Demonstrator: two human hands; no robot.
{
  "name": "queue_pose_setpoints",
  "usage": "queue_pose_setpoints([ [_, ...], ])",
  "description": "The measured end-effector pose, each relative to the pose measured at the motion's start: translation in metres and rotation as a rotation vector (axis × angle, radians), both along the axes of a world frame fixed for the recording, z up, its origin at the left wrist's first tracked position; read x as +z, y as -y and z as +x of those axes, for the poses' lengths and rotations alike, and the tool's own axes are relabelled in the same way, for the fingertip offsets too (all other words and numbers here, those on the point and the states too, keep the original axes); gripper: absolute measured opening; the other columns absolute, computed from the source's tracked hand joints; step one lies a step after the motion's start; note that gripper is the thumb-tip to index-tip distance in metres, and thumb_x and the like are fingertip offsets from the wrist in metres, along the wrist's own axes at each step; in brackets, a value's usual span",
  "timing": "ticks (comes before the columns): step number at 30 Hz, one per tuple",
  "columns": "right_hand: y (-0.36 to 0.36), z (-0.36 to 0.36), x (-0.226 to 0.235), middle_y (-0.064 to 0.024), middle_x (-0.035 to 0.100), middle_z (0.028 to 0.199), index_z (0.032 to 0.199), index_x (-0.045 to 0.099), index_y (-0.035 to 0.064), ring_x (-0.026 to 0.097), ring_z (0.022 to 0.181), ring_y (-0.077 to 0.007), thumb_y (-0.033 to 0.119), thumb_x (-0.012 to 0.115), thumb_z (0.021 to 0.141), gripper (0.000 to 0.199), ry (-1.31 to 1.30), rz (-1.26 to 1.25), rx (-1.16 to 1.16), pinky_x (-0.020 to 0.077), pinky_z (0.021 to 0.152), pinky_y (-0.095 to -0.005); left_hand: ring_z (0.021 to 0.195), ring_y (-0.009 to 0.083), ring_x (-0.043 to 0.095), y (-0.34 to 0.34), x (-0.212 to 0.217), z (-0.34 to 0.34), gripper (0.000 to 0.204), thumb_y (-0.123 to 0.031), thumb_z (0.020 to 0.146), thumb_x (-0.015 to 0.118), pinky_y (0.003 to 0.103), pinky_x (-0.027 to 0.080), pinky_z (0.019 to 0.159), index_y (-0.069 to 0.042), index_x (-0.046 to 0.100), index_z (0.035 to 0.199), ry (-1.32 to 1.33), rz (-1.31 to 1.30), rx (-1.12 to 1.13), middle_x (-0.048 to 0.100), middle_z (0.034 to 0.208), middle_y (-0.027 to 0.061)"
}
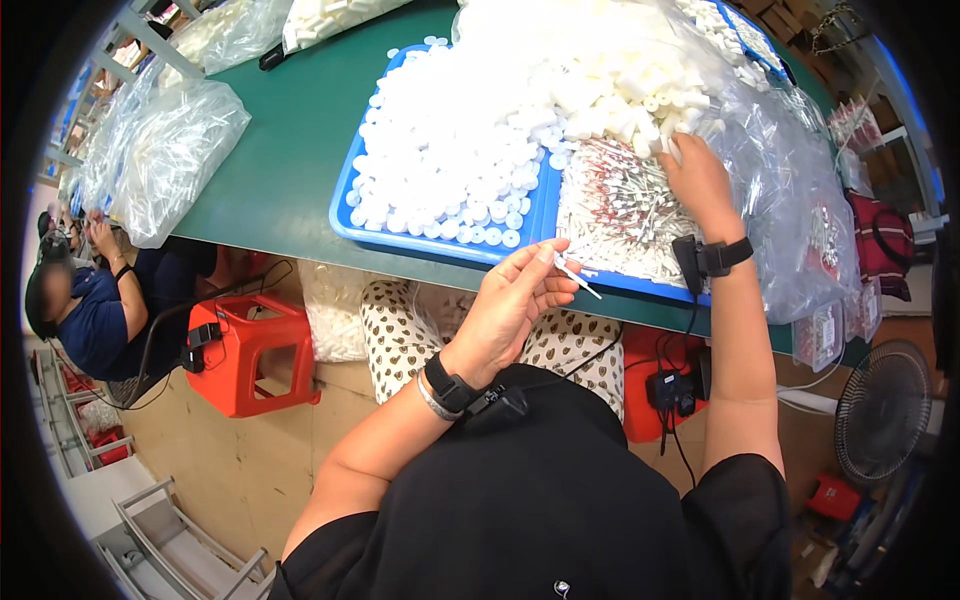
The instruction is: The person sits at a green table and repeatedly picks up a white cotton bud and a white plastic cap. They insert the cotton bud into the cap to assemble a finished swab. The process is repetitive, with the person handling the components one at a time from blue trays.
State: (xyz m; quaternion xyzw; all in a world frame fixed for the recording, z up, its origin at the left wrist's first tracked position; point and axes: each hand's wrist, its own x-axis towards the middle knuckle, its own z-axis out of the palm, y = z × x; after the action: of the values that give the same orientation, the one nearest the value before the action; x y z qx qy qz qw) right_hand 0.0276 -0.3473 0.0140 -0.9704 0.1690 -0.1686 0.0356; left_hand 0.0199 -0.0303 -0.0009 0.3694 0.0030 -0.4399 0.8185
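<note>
My left hand (515, 305) is in front of the table's near edge, its thumb and forefinger pinching a thin white plastic stick (578, 276) that points down to the right. My right hand (702, 182) reaches into the near side of a heap of cream, tube-like foam pieces (640, 95). Its fingers are bent together at the foam, and what they grip is hidden. Below that heap lie many slim white and red sticks (620, 215). A blue tray (348, 195) to the left is piled with small white round plastic caps (440, 150).
A large clear plastic bag (790, 210) lies right of my right arm. Another bag (180, 150) rests on the green table (280, 130) at the left. A person (100, 300) sits at far left near a red stool (255, 350). A black fan (882, 410) stands at right.
</note>
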Motion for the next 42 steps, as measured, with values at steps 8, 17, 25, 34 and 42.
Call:
queue_pose_setpoints([
  [8, -0.011, -0.003, 0.01, -0.0165, 0.066, 0.097, 0.106, 0.065, 0.0008, 0.066, 0.085, -0.032, 0.015, 0.064, 0.088, 0.023, 0.132, 0.081, 0.008, 0.0519, 0.075, -0.0419, 0.093, 0.0139, 0.066, -0.005, -0.003, 0.006, 0.043, -0.027, 0.104, 0.052, 0.028, 0.054, 0.085, 0.004, 0.05, 0.133, 0.021, -0.013, 0.001, 0.067, 0.108, 0.012],
  [17, -0.13, -0.073, 0.04, -0.0084, 0.065, 0.083, 0.114, 0.059, -0.0043, 0.06, 0.066, -0.0121, 0.008, 0.059, 0.097, 0.021, 0.031, 0.993, 0.326, 0.0504, 0.062, -0.0277, 0.102, 0.014, 0.063, -0.006, 0.022, 0.011, 0.039, -0.029, 0.105, 0.049, 0.028, 0.053, 0.087, 0.0, 0.054, 0.131, 0.287, -0.022, 0.035, 0.062, 0.121, 0.0125],
  [25, -0.162, -0.087, 0.031, -0.0089, 0.067, 0.094, 0.099, 0.062, -0.002, 0.064, 0.072, -0.0115, -0.001, 0.066, 0.089, 0.01, 0.105, 0.816, 0.464, 0.0519, 0.064, -0.0261, 0.088, 0.0076, 0.058, -0.005, 0.006, -0.002, 0.035, -0.025, 0.102, 0.057, 0.022, 0.049, 0.076, -0.002, 0.058, 0.128, 0.159, 0.009, 0.031, 0.063, 0.107, 0.0046],
  [34, -0.156, -0.094, 0.023, -0.0116, 0.066, 0.092, 0.103, 0.048, -0.0001, 0.069, 0.082, -0.014, 0.003, 0.06, 0.096, 0.014, -0.042, 1.601, 0.185, 0.0575, 0.071, -0.026, 0.082, 0.0064, 0.059, -0.007, 0.007, -0.001, 0.034, -0.016, 0.103, 0.055, 0.022, 0.052, 0.078, 0.001, 0.057, 0.131, 0.21, 0.09, -0.043, 0.063, 0.091, 0.0016],
  [42, -0.147, -0.104, 0.044, -0.0106, 0.067, 0.088, 0.106, 0.048, -0.0006, 0.068, 0.079, -0.0121, 0.005, 0.061, 0.095, 0.018, -0.181, 1.45, 0.26, 0.0558, 0.069, -0.0263, 0.085, 0.0096, 0.062, -0.002, 0.005, -0.006, 0.043, -0.01, 0.097, 0.063, 0.023, 0.053, 0.079, 0.003, 0.051, 0.136, 0.194, 0.005, -0.19, 0.065, 0.106, 0.0082],
])
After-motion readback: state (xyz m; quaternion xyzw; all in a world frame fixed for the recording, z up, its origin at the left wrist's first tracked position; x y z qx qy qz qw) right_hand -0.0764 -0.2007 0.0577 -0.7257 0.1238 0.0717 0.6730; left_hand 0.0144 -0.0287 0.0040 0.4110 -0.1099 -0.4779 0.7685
